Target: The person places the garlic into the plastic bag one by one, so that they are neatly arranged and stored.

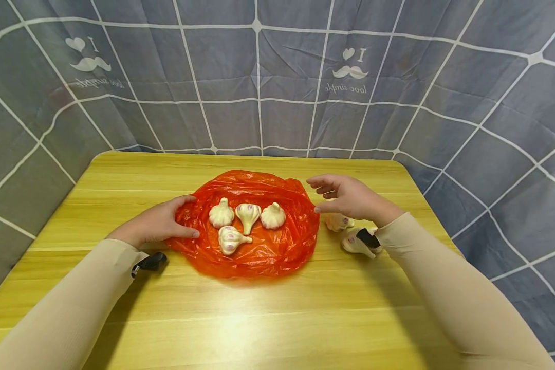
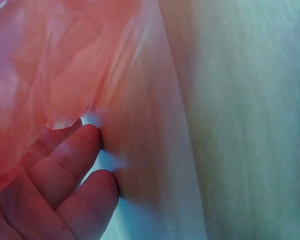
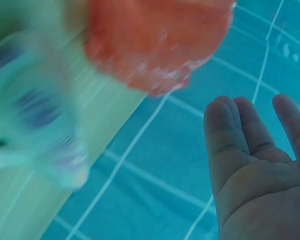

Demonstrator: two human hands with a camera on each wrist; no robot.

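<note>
A crumpled red plastic bag (image 1: 259, 262) lies on the table, its mouth spread wide. Several garlic bulbs (image 1: 273, 216) sit inside it, whitish with purple streaks. My left hand (image 1: 159, 223) is at the bag's left side, thumb and fingers spread apart along its edge. In the left wrist view, red film drapes over the relaxed fingers (image 2: 65, 160). Beyond the bag's right rim, my right hand (image 1: 351, 198) hovers with loosely bent fingers and holds nothing. Under the right wrist are more garlic bulbs (image 1: 337, 222), partly hidden by the hand and sleeve.
The wooden table (image 1: 259, 329) has a rounded back edge. A grey curtain (image 1: 287, 77) with white grid lines surrounds it at the back and sides. Black wrist devices (image 1: 150, 262) show near both cuffs.
</note>
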